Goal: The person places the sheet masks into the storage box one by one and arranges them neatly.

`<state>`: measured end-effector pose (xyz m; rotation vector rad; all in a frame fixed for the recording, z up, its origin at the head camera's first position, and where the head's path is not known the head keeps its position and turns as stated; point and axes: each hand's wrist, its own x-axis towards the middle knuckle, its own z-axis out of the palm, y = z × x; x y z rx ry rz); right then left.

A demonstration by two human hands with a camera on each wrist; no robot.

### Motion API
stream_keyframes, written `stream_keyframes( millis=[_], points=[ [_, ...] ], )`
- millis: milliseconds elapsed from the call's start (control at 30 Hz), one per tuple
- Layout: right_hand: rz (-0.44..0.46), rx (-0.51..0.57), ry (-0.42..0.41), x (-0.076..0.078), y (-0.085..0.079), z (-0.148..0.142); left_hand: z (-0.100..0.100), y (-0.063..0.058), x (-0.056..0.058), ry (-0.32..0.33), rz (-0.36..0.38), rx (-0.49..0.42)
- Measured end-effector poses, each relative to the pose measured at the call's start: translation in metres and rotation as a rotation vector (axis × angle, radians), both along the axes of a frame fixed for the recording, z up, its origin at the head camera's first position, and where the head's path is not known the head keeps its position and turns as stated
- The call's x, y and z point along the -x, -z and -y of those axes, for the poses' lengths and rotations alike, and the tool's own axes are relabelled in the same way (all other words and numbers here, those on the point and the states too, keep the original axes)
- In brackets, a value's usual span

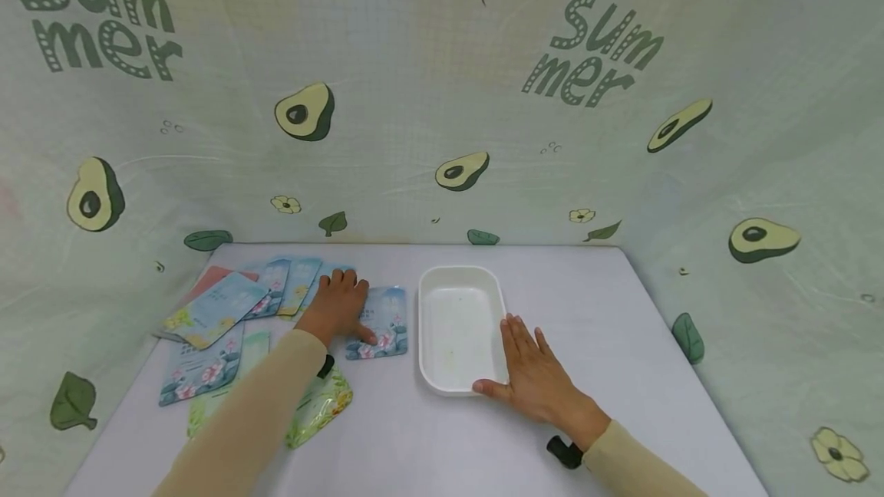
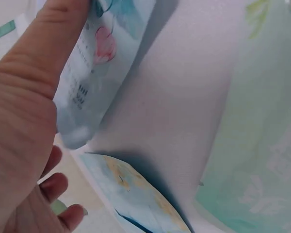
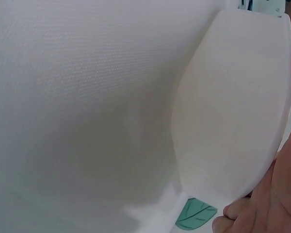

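Probably taking packet with left hand, can't tell grip, bracing tray with straight-fingered right hand, likely needing lift across next.

the head view looks forward and down; close wrist views share its white table.

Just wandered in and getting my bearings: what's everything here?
Tray: one, white, mid-table
Lone packet: one, blue with pink flowers, left of tray
Other packets: several (exact count unclear), blue, yellow, green, red, table's left half
Table: one, white, beneath these
Backdrop cloth: one, pale with avocado prints, behind and beside table
Wrist-worn items: two, black, one per wrist
Sleeves: two, beige, on forearms
Left hand: one, bare, thumb over lone packet
Right hand: one, bare, at tray's right side
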<state>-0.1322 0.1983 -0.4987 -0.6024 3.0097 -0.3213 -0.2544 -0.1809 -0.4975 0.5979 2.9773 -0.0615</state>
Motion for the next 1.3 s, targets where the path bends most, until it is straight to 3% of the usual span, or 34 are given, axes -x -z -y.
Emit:
stream_keyframes(
  millis=[267,433,867,967,1133,1300],
  points=[
    [0.001,0.003,0.006,0.000,0.000,0.000,0.004,0.008,0.003,-0.018,-0.252,-0.018],
    [0.000,0.009,0.007,0.000,0.000,0.000,0.007,0.010,0.002,-0.007,-0.403,-0.077],
    [0.000,-0.002,0.006,0.000,0.001,0.000,0.014,0.011,-0.011,-0.032,-0.522,-0.217],
    [0.003,0.002,0.005,0.000,0.001,0.000,0.014,0.012,-0.016,-0.048,-0.499,-0.294],
    [0.010,0.007,0.005,0.000,0.001,-0.001,0.015,0.012,-0.025,-0.066,-0.357,-0.456],
    [0.009,0.008,0.004,0.000,0.001,-0.001,0.016,0.006,-0.029,-0.107,-0.229,-0.508]
  ],
)
